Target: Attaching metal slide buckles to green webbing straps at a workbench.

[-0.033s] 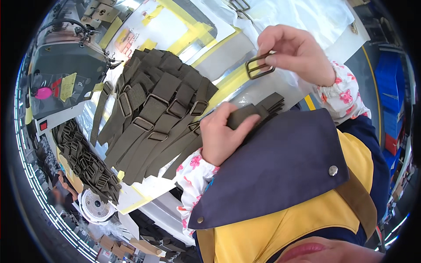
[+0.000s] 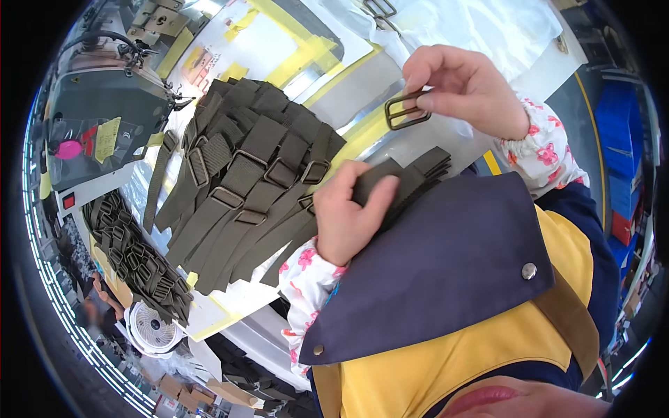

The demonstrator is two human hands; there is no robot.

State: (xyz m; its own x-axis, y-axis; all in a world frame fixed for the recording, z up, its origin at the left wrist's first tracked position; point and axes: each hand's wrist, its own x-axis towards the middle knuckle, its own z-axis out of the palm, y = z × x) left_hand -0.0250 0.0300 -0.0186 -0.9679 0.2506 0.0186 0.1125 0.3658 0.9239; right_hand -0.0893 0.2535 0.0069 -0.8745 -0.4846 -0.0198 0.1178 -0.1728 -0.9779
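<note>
My right hand (image 2: 474,90) is raised over the table and pinches one end of a dark metal slide buckle (image 2: 396,114), a rectangular frame with a bar across it. No strap runs through that buckle. Lower and to its left, my left hand (image 2: 348,216) is closed round olive webbing straps (image 2: 380,182), thumb on the near side. Their far ends form a layered stack (image 2: 433,164) against my apron. Left of this hand lies a big heap of webbing straps (image 2: 258,139), many with slide buckles (image 2: 282,173) threaded on.
A second bundle of buckled straps (image 2: 136,258) hangs at the table's left edge. Behind the heap is a sewing machine (image 2: 111,111). More buckles (image 2: 380,8) lie at the far edge beside white plastic sheeting (image 2: 481,28). A white fan (image 2: 152,327) stands lower left.
My right hand has shifted slightly left and down with the slide buckle, which now sits more level. My left hand has slid a little left along the straps.
</note>
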